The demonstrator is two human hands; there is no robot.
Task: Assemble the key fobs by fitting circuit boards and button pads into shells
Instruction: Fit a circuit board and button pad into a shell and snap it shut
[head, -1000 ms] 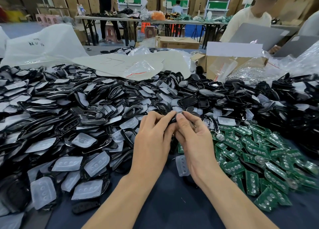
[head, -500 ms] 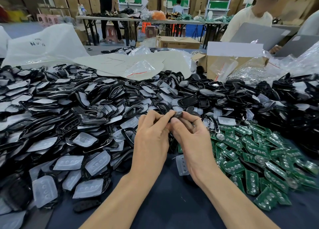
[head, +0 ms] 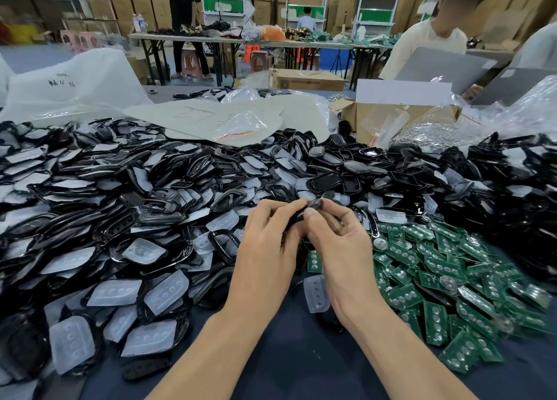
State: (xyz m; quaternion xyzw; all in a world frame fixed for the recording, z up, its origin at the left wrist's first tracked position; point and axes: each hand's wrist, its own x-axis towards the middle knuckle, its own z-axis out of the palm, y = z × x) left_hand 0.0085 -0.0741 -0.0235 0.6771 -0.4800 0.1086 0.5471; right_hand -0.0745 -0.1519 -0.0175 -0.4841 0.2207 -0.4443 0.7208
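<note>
We pinch the black fob shell (head: pixel 313 204) between left hand (head: pixel 266 249) and right hand (head: pixel 342 249), its long axis slanting up-right, just left of the circuit boards (head: pixel 437 267)

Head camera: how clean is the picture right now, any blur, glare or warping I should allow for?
Head view: the centre is sharp, so the left hand, right hand and the black shell they pinch read clearly; the circuit boards smear toward the lower right corner; wide-angle stretch at the edges; the light is even, with mild glare on the clear bags at far right.
</note>
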